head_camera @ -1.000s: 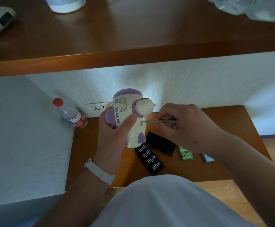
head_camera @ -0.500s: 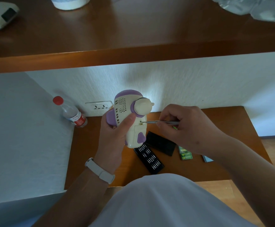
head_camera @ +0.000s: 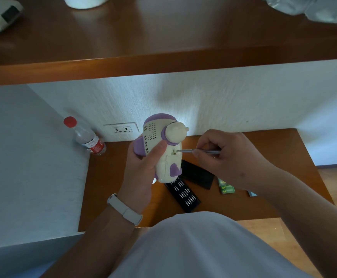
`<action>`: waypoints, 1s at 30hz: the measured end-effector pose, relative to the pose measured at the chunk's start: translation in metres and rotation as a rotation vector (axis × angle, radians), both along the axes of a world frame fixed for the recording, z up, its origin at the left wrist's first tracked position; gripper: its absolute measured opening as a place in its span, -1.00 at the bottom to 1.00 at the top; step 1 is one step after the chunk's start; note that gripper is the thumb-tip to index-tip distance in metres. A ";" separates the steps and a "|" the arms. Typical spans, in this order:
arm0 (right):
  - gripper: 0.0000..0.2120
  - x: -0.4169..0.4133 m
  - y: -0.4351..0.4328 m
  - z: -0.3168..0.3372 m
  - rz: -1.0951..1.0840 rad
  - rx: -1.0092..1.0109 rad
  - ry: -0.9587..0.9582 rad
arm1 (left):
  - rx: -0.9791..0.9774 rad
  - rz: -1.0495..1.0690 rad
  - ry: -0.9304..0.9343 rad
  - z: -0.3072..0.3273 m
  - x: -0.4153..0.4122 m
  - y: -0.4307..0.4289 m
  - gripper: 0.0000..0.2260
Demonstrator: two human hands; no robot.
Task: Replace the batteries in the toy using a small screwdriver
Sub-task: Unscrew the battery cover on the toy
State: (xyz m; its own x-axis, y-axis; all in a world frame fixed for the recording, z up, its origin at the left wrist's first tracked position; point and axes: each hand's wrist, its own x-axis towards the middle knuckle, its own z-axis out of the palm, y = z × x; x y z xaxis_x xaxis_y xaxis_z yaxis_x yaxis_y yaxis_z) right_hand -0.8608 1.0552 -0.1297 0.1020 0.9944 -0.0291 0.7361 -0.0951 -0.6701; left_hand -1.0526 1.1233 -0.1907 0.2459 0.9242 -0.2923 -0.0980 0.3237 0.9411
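Left hand (head_camera: 141, 173) is gripping toy (head_camera: 171, 169); right hand (head_camera: 229, 157) is still pinching screwdriver (head_camera: 201, 151) at the screw (head_camera: 174, 151), battery cover (head_camera: 171, 163) staying closed.

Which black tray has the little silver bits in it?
The long black tray just below the toy: rows of silver bits show. The other black piece beside it looks plain.

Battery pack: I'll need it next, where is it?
Head view, right of centre: the green battery pack lies on the table beside the black lid, under the right hand.
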 end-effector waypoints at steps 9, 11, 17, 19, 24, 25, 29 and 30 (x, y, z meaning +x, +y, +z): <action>-0.91 0.007 -0.008 -0.011 -0.061 -0.053 0.097 | -0.023 -0.027 0.051 -0.007 -0.002 0.002 -0.40; -0.92 0.009 -0.009 -0.019 -0.087 -0.096 0.159 | -0.051 -0.031 0.040 -0.011 -0.004 0.003 -0.44; -0.89 0.021 -0.009 -0.062 -0.200 -0.229 0.311 | -0.143 -0.042 0.037 -0.026 -0.010 0.000 -0.50; -0.89 0.026 -0.009 -0.081 -0.253 -0.280 0.367 | -0.161 -0.044 0.043 -0.032 -0.011 -0.003 -0.52; -0.91 0.038 -0.011 -0.129 -0.342 -0.423 0.490 | -0.210 0.006 0.085 -0.040 -0.016 -0.012 -0.54; -0.91 0.040 -0.010 -0.139 -0.351 -0.444 0.498 | -0.210 0.003 0.093 -0.042 -0.017 -0.013 -0.53; -0.92 0.043 -0.005 -0.179 -0.396 -0.502 0.509 | -0.219 0.014 0.096 -0.043 -0.023 -0.015 -0.44; -0.92 0.043 -0.003 -0.187 -0.403 -0.504 0.506 | -0.218 0.021 0.095 -0.042 -0.023 -0.015 -0.43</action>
State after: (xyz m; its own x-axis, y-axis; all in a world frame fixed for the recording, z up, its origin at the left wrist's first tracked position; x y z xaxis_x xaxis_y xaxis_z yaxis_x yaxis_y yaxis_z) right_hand -0.8177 1.0524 -0.3169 0.3035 0.7393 -0.6011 0.2009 -0.6663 -0.7181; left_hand -1.0760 1.1082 -0.2328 0.1892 0.8412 -0.5066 -0.0217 0.5193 0.8543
